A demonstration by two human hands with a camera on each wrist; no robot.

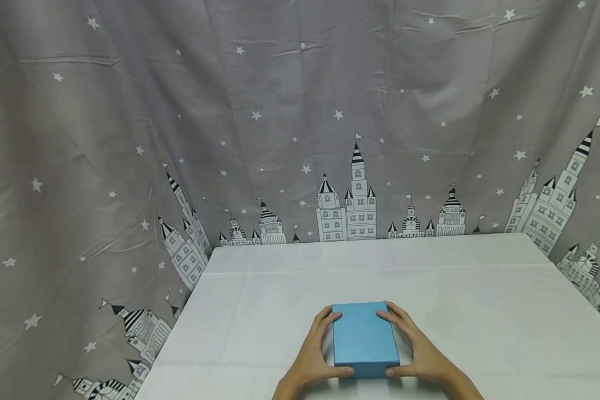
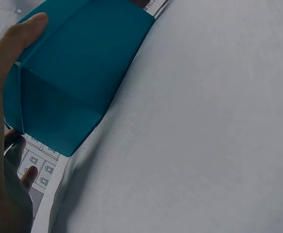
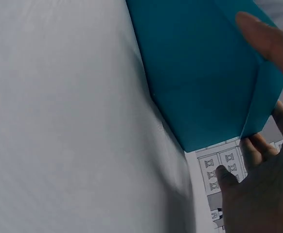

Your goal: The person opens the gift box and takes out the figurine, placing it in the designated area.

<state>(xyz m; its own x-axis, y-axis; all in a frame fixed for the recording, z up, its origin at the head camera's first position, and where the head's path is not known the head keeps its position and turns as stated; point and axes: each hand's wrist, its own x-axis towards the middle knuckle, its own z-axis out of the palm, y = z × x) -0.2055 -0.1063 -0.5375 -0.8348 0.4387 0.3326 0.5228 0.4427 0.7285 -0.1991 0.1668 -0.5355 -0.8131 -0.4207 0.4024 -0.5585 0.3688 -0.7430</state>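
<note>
A plain blue box [image 1: 365, 333] sits near the front of the white table, its near side facing me. My left hand [image 1: 311, 353] grips it at the left, thumb on the near side and fingers by the far left corner. On the right my right hand [image 1: 425, 353] holds it likewise, thumb on the near side, fingers at the far right corner. In the left wrist view the box [image 2: 78, 63] looks teal, with the thumb against it. The right wrist view shows the box [image 3: 200, 73] too, the right thumb against it. The far side is hidden in the head view.
A white cloth with fold lines covers the table [image 1: 260, 289]. Behind and beside it hangs a grey curtain [image 1: 280, 83] printed with stars and castles, meeting the table's back edge.
</note>
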